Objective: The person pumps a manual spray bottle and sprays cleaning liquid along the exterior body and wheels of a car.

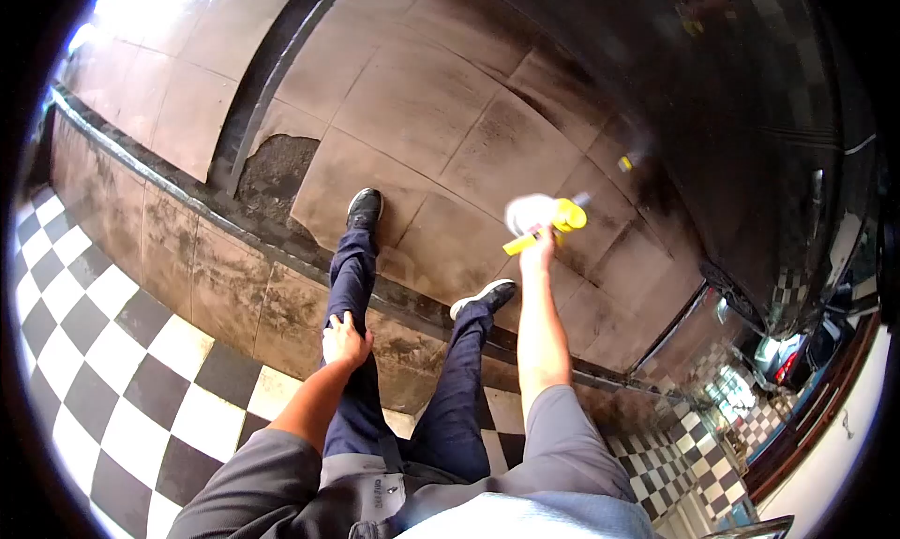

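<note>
Sprayer (568, 217), yellow and white, is in the right hand (538, 250), which is wrapped around it with the arm stretched out ahead. Blur softens its white part, so the exact kind is hard to tell. It is out over the brown tiled floor (412, 89), beyond the right shoe (484, 299) and to its right; whether it touches the tiles cannot be told. The left hand (348, 340) holds no object: it rests on the left leg of the navy trousers (352, 276), fingers slightly spread over the cloth. The left shoe (365, 209), dark with a pale sole edge, is on the brown tiles, near a broken patch (277, 173) of rough grey. Black-and-white checkered tiles (141, 389) run along the lower left, bordered by a stained brown strip (225, 272). A glossy dark car (750, 155) fills the upper right, its wheel (734, 298) near the floor. Farther off at the right shows a red light (786, 368).
</note>
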The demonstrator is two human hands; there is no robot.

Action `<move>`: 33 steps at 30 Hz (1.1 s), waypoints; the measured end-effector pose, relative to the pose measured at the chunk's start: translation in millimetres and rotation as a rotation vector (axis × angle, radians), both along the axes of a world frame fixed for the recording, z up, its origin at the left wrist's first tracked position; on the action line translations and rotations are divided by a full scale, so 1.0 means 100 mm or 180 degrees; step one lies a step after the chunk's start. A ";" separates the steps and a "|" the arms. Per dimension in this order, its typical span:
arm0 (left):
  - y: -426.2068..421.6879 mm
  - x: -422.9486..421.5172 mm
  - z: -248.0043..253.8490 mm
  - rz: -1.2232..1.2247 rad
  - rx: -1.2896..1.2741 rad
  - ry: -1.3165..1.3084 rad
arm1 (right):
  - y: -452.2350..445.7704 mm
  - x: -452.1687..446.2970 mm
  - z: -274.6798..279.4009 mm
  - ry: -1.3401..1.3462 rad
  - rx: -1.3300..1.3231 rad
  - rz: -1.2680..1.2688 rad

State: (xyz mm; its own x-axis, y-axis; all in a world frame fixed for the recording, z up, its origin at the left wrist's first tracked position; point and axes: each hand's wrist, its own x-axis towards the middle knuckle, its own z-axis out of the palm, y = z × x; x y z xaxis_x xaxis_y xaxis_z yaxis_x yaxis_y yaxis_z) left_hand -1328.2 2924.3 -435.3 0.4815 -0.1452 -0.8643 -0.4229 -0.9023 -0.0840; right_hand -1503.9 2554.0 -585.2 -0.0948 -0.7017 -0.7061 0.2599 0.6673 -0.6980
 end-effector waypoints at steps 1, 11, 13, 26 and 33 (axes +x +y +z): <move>-0.02 0.03 0.03 0.0029 -0.0006 0.0010 | -0.11 -0.24 -0.18 0.0357 0.0106 -0.0169; 0.02 0.28 0.07 0.0303 -0.0173 0.0194 | -0.13 0.15 -0.33 0.0215 0.1054 0.0363; 0.04 0.33 0.09 0.0360 -0.0193 0.0236 | -0.08 0.54 -0.72 0.0299 0.0855 0.0916; 0.06 0.50 0.07 0.0361 -0.0209 0.0317 | 0.55 3.65 0.33 -0.1257 -0.0408 0.2805; -0.15 0.53 0.15 -0.0168 -0.0151 0.0405 | 0.46 2.34 0.70 -0.1047 -0.0491 0.2028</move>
